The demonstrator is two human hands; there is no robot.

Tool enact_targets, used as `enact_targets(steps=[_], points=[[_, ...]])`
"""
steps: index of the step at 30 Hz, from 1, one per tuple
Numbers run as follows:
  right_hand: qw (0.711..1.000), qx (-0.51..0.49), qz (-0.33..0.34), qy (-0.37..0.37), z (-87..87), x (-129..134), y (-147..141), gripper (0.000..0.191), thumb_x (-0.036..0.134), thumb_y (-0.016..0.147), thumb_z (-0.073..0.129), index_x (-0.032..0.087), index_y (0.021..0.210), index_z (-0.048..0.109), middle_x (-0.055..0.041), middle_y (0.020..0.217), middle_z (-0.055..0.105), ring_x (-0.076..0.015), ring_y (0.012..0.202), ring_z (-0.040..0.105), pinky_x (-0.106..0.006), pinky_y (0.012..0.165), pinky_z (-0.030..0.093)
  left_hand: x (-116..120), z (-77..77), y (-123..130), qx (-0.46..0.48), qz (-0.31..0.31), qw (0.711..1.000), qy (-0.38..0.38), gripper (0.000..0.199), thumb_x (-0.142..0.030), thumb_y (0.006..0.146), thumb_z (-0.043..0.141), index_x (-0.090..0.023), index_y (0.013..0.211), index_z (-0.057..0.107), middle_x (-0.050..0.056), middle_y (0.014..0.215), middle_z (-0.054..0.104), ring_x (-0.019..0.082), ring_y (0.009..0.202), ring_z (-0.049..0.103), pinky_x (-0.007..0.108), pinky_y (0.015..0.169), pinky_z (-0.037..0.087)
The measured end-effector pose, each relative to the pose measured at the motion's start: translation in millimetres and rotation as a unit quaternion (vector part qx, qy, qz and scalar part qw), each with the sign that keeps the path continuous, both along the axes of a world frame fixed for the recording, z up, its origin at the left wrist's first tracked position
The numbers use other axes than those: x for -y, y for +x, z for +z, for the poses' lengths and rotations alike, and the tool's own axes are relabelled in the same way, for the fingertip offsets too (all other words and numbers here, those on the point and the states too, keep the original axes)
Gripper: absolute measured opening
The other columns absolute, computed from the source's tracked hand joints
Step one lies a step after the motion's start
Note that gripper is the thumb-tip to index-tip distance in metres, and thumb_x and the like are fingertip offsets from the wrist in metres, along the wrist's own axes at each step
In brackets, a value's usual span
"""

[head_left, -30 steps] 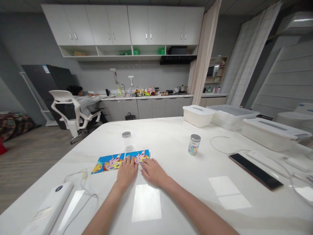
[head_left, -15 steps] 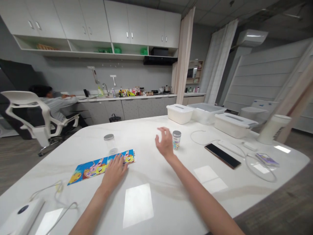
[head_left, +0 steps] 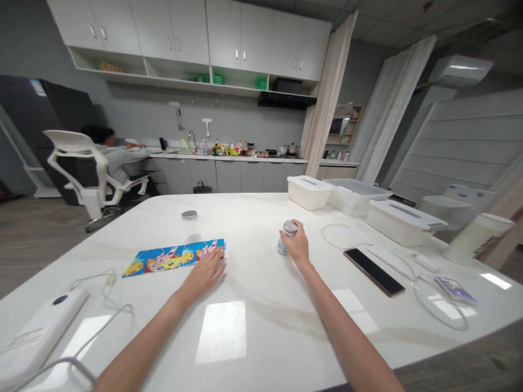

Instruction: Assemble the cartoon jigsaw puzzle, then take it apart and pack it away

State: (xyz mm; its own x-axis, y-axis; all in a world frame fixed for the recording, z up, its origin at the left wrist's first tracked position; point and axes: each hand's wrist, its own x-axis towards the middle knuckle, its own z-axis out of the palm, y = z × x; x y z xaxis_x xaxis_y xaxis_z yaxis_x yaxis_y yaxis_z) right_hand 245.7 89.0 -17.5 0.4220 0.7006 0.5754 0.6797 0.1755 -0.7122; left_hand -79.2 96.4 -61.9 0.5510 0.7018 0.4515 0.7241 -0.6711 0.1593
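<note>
My right hand (head_left: 299, 245) is wrapped round a small jar (head_left: 289, 227) with a silver lid and a printed label, which appears to stand upright on the table. My left hand (head_left: 209, 268) lies flat, fingers stretched out, over the right end of a long blue cartoon-printed sheet (head_left: 169, 260) with yellow and pink figures. Behind the sheet stands a clear jar (head_left: 189, 224) with a silver lid, touched by neither hand.
On the right of the white table (head_left: 253, 218) lie a dark phone (head_left: 373, 271), a looping white cable and a small purple-and-white packet (head_left: 455, 289). Lidded white bins (head_left: 309, 193) line the back right. A white device (head_left: 43, 326) with cords sits front left. Beyond, a person (head_left: 118, 158) sits at the counter.
My right hand, earlier open just left of the labelled jar, has moved onto it and closed round it. My left hand stays on the sheet. The camera view has turned slightly left.
</note>
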Motion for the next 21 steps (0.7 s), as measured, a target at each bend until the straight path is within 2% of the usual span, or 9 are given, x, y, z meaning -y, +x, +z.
enact_targets(steps=[2, 5, 8, 12, 15, 18, 21], points=[[0.998, -0.008, 0.064, 0.008, 1.4, 8.5, -16.4, 0.056, 0.042, 0.076, 0.064, 0.023, 0.124, 0.043, -0.011, 0.117, 0.061, -0.0265, 0.103, 0.062, -0.047, 0.092, 0.049, 2.6, 5.7, 1.9, 0.021, -0.002, 1.0, -0.005, 0.041, -0.04, 0.097, 0.032, -0.019, 0.126, 0.053, 0.014, 0.131, 0.059, 0.026, 0.125, 0.052, 0.045, 0.106, 0.042], [0.976, -0.035, 0.217, 0.002, -0.5, 23.3, -46.3, 0.059, 0.039, 0.075, 0.067, 0.021, 0.125, 0.042, -0.0084, 0.104, 0.064, -0.0223, 0.089, 0.065, -0.04, 0.083, 0.054, 11.0, 19.9, 6.7, 0.038, -0.001, 0.999, -0.027, 0.043, -0.044, 0.097, 0.031, -0.017, 0.123, 0.052, 0.014, 0.127, 0.061, 0.027, 0.12, 0.054, 0.045, 0.103, 0.041], [0.954, -0.023, 0.3, -0.002, -5.5, 39.4, -76.1, 0.06, 0.038, 0.073, 0.07, 0.022, 0.124, 0.043, -0.0077, 0.108, 0.063, -0.0201, 0.088, 0.065, -0.036, 0.082, 0.054, 27.5, 36.9, 12.0, 0.043, -0.038, 0.997, -0.048, 0.044, -0.05, 0.094, 0.032, -0.019, 0.114, 0.055, 0.013, 0.121, 0.063, 0.028, 0.114, 0.056, 0.044, 0.099, 0.042], [0.943, -0.011, 0.33, 0.031, -11.1, 58.6, -103.9, 0.056, 0.037, 0.073, 0.071, 0.022, 0.121, 0.045, -0.009, 0.113, 0.062, -0.0225, 0.097, 0.064, -0.039, 0.087, 0.053, 54.3, 47.7, 20.7, 0.051, -0.116, 0.991, -0.032, 0.051, -0.062, 0.085, 0.031, -0.019, 0.097, 0.055, 0.011, 0.096, 0.064, 0.027, 0.091, 0.059, 0.045, 0.09, 0.043], [0.946, -0.015, 0.321, 0.05, -15.3, 68.1, -114.7, 0.052, 0.038, 0.074, 0.07, 0.022, 0.118, 0.046, -0.0084, 0.108, 0.062, -0.0235, 0.097, 0.063, -0.04, 0.087, 0.053, 65.3, 43.7, 25.0, 0.027, -0.124, 0.992, 0.001, 0.048, -0.066, 0.076, 0.039, -0.02, 0.082, 0.053, 0.008, 0.079, 0.061, 0.025, 0.076, 0.056, 0.045, 0.082, 0.043], [0.934, 0.01, 0.351, 0.071, -20.4, 73.3, -120.4, 0.056, 0.043, 0.074, 0.071, 0.023, 0.118, 0.043, -0.0078, 0.104, 0.06, -0.0235, 0.092, 0.063, -0.039, 0.082, 0.054, 66.7, 39.8, 25.2, 0.011, -0.119, 0.993, -0.006, 0.035, -0.056, 0.071, 0.049, -0.021, 0.077, 0.052, 0.006, 0.076, 0.061, 0.023, 0.074, 0.055, 0.043, 0.081, 0.042], [0.905, 0.042, 0.412, 0.1, -22.3, 76.2, -122.6, 0.06, 0.051, 0.076, 0.068, 0.023, 0.12, 0.04, -0.0076, 0.101, 0.059, -0.0223, 0.084, 0.062, -0.037, 0.072, 0.054, 65.2, 41.8, 22.7, 0.019, -0.147, 0.989, -0.02, 0.025, -0.044, 0.067, 0.056, -0.021, 0.077, 0.053, 0.003, 0.073, 0.06, 0.02, 0.073, 0.054, 0.04, 0.083, 0.041]])
